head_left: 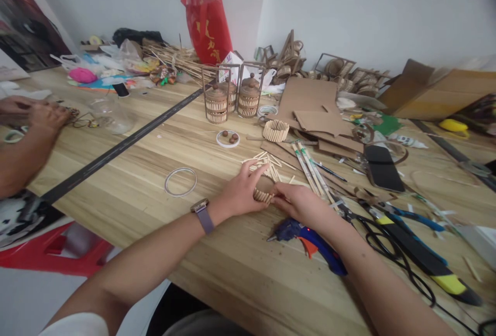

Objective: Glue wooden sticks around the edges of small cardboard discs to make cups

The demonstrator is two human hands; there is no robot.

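A small ring of pale sticks (263, 196), brown inside, is held at the table (145, 219): the left hand (243, 191) curves its fingers around it, the right hand (298, 202) pinches its edge (some tips are hidden). Loose sticks (274, 170) lie just beyond; a blue glue gun (290, 228) crowds the right forearm.

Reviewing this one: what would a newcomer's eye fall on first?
Probably the red bag with gold characters, at the back just left of centre. Next, mid-view, the left hand cups a stick-walled ring and the right hand touches its right edge. Below the right hand lies a blue glue gun.
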